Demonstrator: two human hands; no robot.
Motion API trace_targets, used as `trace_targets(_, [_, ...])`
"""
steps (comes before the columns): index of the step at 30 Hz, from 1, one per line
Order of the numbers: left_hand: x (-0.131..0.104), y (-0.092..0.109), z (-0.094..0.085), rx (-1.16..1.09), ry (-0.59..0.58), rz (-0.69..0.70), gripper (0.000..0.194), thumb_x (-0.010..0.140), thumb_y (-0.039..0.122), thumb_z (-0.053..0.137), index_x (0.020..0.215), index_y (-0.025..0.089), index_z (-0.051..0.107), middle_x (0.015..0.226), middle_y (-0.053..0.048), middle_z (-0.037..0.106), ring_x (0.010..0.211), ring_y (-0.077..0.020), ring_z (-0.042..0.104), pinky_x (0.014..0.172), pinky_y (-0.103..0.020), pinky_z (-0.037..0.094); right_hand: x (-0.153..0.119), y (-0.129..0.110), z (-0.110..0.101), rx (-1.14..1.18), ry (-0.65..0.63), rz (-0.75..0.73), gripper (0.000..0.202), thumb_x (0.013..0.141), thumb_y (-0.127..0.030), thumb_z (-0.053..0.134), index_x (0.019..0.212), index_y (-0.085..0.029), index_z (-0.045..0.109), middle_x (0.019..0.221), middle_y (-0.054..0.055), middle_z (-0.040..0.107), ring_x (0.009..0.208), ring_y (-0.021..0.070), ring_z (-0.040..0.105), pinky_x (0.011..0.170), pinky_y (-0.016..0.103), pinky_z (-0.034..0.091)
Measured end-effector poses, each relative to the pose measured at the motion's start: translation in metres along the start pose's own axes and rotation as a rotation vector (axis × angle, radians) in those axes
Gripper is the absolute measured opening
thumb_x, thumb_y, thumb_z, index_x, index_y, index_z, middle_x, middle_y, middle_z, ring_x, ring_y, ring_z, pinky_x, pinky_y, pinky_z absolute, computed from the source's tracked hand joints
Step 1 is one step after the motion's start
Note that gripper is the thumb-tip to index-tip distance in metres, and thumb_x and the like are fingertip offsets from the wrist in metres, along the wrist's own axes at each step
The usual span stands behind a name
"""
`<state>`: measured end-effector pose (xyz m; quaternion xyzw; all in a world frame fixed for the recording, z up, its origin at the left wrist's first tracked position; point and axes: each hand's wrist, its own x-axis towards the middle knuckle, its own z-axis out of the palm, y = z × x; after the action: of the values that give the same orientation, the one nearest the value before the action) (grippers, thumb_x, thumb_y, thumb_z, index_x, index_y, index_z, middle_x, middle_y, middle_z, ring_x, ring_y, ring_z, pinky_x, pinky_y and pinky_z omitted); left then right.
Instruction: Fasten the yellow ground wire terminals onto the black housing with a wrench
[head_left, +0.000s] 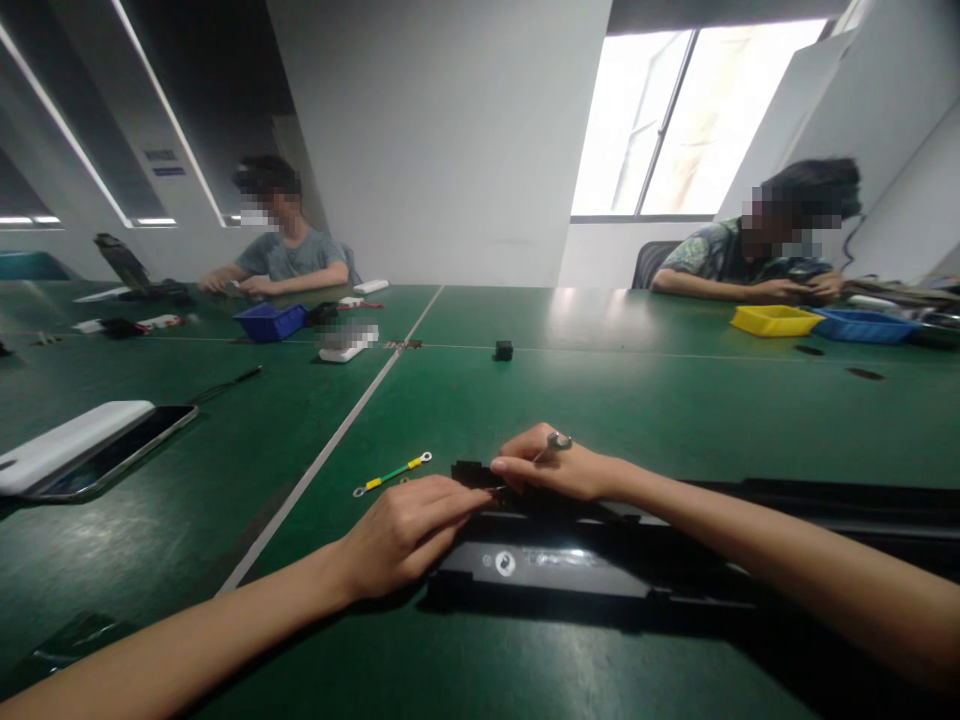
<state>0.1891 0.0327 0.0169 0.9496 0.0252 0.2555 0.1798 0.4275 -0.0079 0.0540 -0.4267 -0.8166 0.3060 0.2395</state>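
A long black housing (555, 562) is lying under and in front of both hands, its left end sitting beneath the fingertips and its length stretching rightward below the right forearm. The right hand (556, 468) is gripping a metal wrench (559, 441), whose open end is sticking up past the knuckles. The left hand (415, 528) is reaching its fingers to that same end; whether they are pinching anything, I cannot tell. Just beyond the left hand, a green-yellow wire (394, 474) is resting on the green table (637, 410). Farther off, a small black block (503, 351) is standing alone.
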Motion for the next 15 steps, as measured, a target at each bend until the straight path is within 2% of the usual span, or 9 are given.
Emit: trace_targets(15, [0.0009,-0.0007,-0.0006,-0.008,-0.015,-0.001,0.035,0.093,0.013,0.039,0.127,0.015,0.050,0.108,-0.011,0.064,0.099,-0.0205,0.058,0.087,-0.037,0.049,-0.0008,-0.0004,-0.0010,0.028,-0.005,0.011,0.049,0.091,-0.046,0.044,0.060,-0.011,0.059,0.051,-0.002,0.049,0.048,0.0080,0.043,0.048,0.020,0.033])
